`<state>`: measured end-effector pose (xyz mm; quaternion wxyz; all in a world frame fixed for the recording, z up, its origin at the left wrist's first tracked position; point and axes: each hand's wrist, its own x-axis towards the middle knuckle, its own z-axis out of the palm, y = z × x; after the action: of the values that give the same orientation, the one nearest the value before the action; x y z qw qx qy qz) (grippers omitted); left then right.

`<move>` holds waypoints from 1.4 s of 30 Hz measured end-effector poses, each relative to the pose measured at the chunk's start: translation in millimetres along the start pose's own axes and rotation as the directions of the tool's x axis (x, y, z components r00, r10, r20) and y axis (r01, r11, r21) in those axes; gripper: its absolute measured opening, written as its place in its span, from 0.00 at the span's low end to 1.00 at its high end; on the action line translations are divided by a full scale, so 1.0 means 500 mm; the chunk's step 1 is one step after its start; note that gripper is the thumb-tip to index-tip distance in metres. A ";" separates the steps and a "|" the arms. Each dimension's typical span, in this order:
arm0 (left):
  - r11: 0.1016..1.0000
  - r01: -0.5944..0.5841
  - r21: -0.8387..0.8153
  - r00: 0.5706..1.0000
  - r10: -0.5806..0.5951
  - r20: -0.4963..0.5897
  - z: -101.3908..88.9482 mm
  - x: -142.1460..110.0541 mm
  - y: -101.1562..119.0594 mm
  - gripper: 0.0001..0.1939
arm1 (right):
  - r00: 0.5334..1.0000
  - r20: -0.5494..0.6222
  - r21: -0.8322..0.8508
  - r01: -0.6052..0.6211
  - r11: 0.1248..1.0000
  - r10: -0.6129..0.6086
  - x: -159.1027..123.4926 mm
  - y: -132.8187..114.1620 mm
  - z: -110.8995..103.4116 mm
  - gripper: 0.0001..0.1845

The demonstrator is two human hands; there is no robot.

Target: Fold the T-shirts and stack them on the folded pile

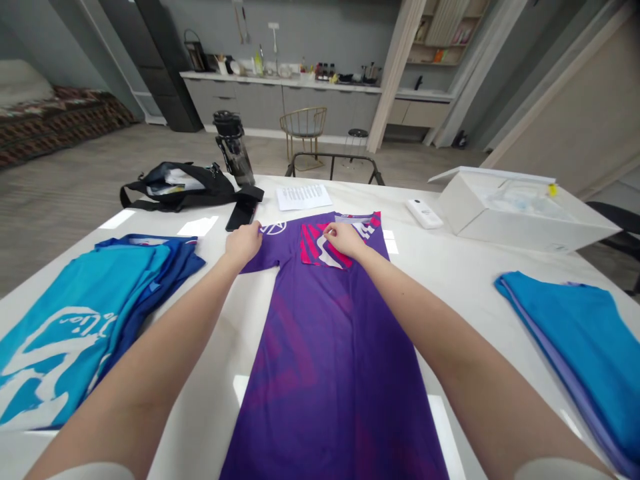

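Observation:
A purple jersey [330,373] with pink stripes and a white logo lies flat and lengthwise on the white table [215,373]. Its top end looks folded or bunched. My left hand [243,243] rests on the jersey's upper left part beside a round white logo, and I cannot tell whether it grips the cloth. My right hand [345,240] pinches the cloth at the pink-striped area. A stack of turquoise and navy garments [75,340] lies left of the jersey, and a folded blue garment [575,340] lies to its right.
Along the table's far side are a black bag [175,187], a water bottle [234,150], a black phone [241,215], a printed sheet [304,197], a white device [424,213] and an open white box [520,210]. Chairs and cabinets stand beyond.

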<state>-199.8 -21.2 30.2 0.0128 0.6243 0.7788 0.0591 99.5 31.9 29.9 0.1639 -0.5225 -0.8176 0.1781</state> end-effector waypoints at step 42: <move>0.451 -0.161 -0.878 0.820 0.556 0.136 -0.199 0.038 0.213 0.24 | 0.971 -0.232 -0.104 -0.076 0.992 0.050 0.136 0.067 -0.019 0.14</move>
<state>-109.9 12.6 141.3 0.4567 0.6910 0.4773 0.2935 103.3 108.4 28.6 0.2218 -0.5735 -0.7850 0.0759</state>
